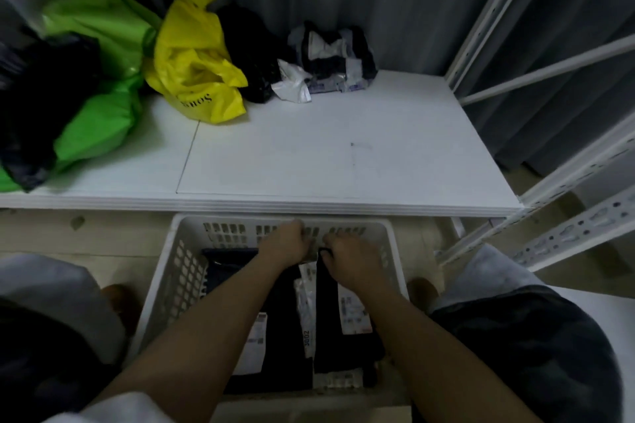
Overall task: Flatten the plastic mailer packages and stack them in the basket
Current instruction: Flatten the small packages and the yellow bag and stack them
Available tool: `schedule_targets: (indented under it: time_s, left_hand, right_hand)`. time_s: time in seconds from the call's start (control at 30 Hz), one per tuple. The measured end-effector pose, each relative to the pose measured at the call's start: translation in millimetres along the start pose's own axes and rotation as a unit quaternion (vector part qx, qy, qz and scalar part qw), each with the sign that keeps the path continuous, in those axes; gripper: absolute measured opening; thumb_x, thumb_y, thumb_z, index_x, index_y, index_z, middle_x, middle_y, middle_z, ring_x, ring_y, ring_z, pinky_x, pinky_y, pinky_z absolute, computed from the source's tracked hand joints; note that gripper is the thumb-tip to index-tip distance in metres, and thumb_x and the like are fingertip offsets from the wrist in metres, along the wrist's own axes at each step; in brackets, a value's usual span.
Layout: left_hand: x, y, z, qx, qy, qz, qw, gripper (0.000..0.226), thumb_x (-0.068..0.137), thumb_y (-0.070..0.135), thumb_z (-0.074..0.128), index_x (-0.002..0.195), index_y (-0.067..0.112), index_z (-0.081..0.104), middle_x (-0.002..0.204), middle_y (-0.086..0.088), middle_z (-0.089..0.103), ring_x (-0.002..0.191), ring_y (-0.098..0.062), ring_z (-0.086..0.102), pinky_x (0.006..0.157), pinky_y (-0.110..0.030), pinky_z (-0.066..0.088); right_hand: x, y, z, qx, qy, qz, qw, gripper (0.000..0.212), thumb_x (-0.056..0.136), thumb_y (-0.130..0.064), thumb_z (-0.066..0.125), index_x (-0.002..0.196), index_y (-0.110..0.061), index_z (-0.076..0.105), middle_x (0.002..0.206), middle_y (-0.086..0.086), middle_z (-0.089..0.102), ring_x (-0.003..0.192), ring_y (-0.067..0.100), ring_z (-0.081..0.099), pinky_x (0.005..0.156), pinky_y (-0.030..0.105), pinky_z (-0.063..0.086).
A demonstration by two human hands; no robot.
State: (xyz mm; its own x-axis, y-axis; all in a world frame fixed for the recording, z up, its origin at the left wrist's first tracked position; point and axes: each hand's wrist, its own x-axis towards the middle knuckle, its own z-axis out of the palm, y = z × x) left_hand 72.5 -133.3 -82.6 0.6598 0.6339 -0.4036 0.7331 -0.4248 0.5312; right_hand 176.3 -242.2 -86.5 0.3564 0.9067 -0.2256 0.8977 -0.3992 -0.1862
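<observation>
— White plastic, that basket [178, 271], sitting on the floor right below the front edge of the worktop [309, 154]. Both of the person's arms reach down into it.

— What's in the basket?

— Flattened mailers, stacked. Mostly black ones, with white printed labels showing. One black mailer [330, 312] lies on top toward the basket's right side, running from the far wall back to the near rim.

— And the hands?

— The right hand [350, 261] is at the far end of that black mailer, fingers curled down over its edge, so its grip looks closed on the mailer. The left hand [287, 240] is just beside it, near the basket's far wall, fingers curled under. Whether that grip holds the same mailer, I cannot tell; the knuckles hide it.

— Anything left above the basket?

— Plenty, along the back of the worktop. Straight beyond the basket there's a crumpled heap of black and white mailers [330, 58]. To the left of that a black bag [247, 55], then a yellow bag [196, 62] with dark lettering, then green bags [99, 79] and another dark one [37, 93] at the far left.

— To the right of the basket?

— White metal shelving [549, 72], with slotted uprights.
</observation>
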Motion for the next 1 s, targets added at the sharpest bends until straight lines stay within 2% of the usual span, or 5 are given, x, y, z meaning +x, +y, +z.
schedule_targets:
  time_s: [0.2, 0.43, 0.77, 0.9, 1.0]
  left_hand:
    - [-10, 16, -61, -0.026, 0.098, 0.033, 0.994, 0.020, 0.098, 0.021, 0.044, 0.106, 0.011, 0.060, 0.108, -0.009, 0.065, 0.089, -0.026, 0.059, 0.071, -0.033, 0.046]
    - [7, 21, -130, -0.037, 0.207, 0.028, 0.977, 0.026, 0.094, 0.015, 0.043, 0.116, 0.014, 0.058, 0.116, -0.008, 0.063, 0.106, -0.028, 0.057, 0.075, -0.030, 0.040]
    - [104, 26, -174, -0.013, 0.286, 0.054, 0.957, 0.037, 0.093, 0.013, 0.050, 0.130, 0.009, 0.051, 0.129, -0.016, 0.050, 0.118, -0.032, 0.049, 0.094, -0.037, 0.042]
    - [148, 25, -179, 0.012, 0.288, 0.060, 0.956, 0.041, 0.091, 0.013, 0.051, 0.132, 0.009, 0.049, 0.130, -0.016, 0.050, 0.120, -0.033, 0.048, 0.101, -0.038, 0.038]
    - [174, 24, -180, 0.012, 0.278, 0.046, 0.959, 0.045, 0.090, 0.013, 0.050, 0.135, 0.013, 0.047, 0.134, -0.014, 0.048, 0.122, -0.032, 0.049, 0.100, -0.035, 0.037]
  right_hand:
    - [22, -35, -55, 0.021, 0.083, -0.041, 0.996, 0.027, 0.093, -0.014, 0.048, 0.115, -0.013, 0.062, 0.107, 0.011, 0.062, 0.099, 0.030, 0.058, 0.071, 0.033, 0.045]
    - [69, -55, -119, 0.053, 0.141, -0.051, 0.987, 0.030, 0.096, -0.021, 0.046, 0.123, -0.020, 0.061, 0.119, 0.004, 0.062, 0.106, 0.024, 0.057, 0.082, 0.033, 0.048]
    - [186, -39, -145, 0.155, 0.184, -0.003, 0.971, 0.024, 0.093, -0.022, 0.053, 0.114, -0.019, 0.065, 0.113, 0.002, 0.064, 0.100, 0.018, 0.059, 0.077, 0.025, 0.043]
    - [240, -26, -137, 0.171, 0.198, 0.001, 0.965, 0.041, 0.092, -0.025, 0.057, 0.132, -0.017, 0.053, 0.133, 0.007, 0.051, 0.117, 0.023, 0.052, 0.088, 0.032, 0.045]
    - [277, -20, -132, 0.133, 0.208, -0.002, 0.969, 0.063, 0.089, -0.024, 0.060, 0.146, -0.019, 0.033, 0.153, 0.008, 0.025, 0.137, 0.029, 0.028, 0.103, 0.040, 0.039]
